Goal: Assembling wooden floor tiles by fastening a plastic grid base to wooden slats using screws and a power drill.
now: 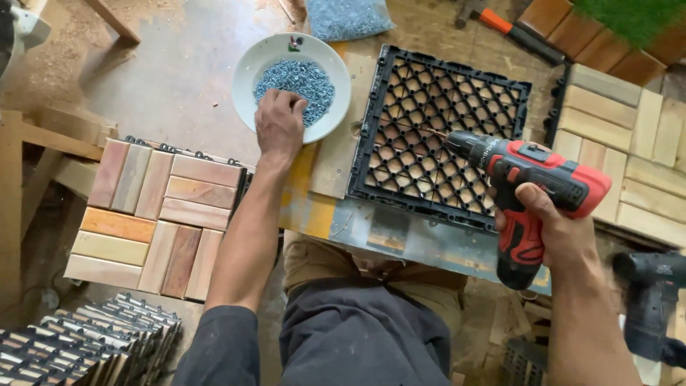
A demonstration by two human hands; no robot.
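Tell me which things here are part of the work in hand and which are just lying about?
In use:
- left hand, fingers in the white bowl of screws
- right hand gripping the red drill
- black plastic grid under the drill's bit

Lying about:
- bag of screws
- finished wooden tile
- hammer
- dark drill
- stacked tiles
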